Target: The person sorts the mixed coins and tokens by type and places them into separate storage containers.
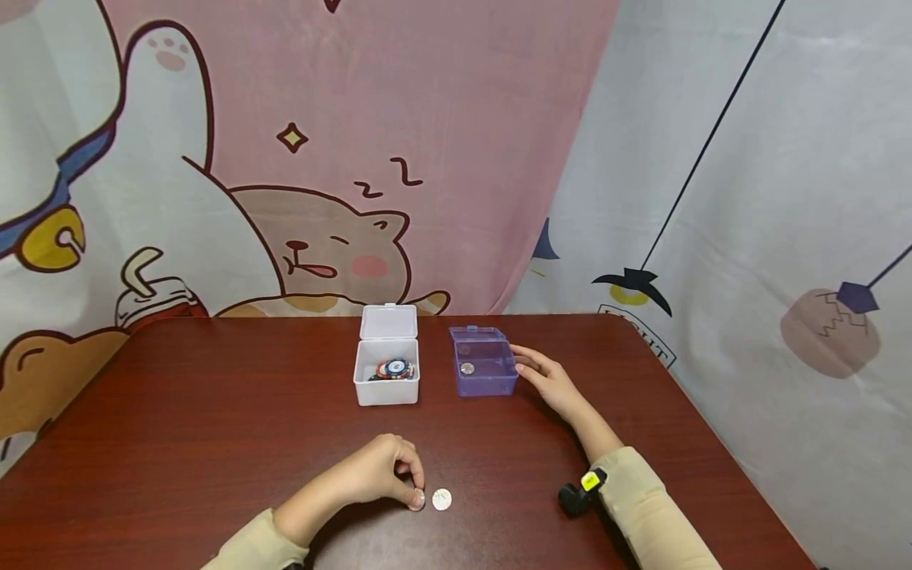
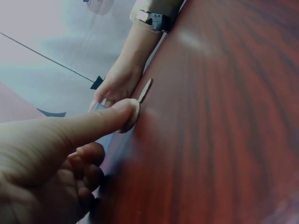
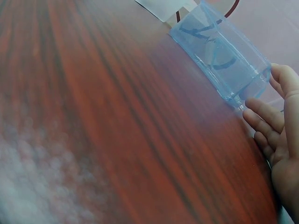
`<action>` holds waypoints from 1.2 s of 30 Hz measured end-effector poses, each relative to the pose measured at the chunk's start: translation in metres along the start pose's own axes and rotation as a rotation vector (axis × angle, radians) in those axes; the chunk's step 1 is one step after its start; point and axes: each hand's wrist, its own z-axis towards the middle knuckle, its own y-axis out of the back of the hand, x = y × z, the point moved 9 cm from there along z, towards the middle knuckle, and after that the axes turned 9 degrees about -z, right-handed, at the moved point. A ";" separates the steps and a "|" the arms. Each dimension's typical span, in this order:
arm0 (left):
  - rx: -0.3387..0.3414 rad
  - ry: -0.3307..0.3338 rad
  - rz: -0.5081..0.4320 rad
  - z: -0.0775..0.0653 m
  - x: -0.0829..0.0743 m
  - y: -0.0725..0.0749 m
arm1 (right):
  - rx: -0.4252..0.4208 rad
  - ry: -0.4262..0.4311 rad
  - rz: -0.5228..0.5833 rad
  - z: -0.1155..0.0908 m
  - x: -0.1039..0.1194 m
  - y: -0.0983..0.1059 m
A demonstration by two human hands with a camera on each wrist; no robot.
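My left hand (image 1: 381, 473) is low over the front of the table, holding a silver coin (image 1: 420, 499) between thumb and fingers. The left wrist view shows the thumb flat against this coin (image 2: 131, 117), which is tilted; the fingertips behind it are hidden. Just to its right a second coin (image 1: 442, 499) lies flat on the wood. My right hand (image 1: 552, 382) touches the right side of a clear purple box (image 1: 487, 386), its fingers loosely extended at the wall (image 3: 264, 116). The box's lid stands up at the back, and a coin (image 1: 466, 368) is inside it.
Left of the purple box stands a white box (image 1: 387, 393) with its lid raised, holding several poker chips (image 1: 395, 368). The dark red wooden table (image 1: 214, 412) reaches back to a cartoon-printed curtain (image 1: 463, 158). A wrist camera (image 1: 577, 497) hangs by the right sleeve.
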 end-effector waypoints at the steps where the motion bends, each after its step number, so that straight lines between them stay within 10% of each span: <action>1: -0.004 -0.008 -0.015 0.000 0.000 0.001 | 0.001 -0.001 -0.001 0.000 0.001 0.000; 26: -0.223 -0.017 -0.134 0.015 -0.005 0.019 | -0.030 0.012 -0.013 0.007 -0.033 0.000; 36: -0.376 -0.060 -0.174 0.029 -0.046 0.025 | 0.005 0.016 0.017 0.002 -0.006 -0.001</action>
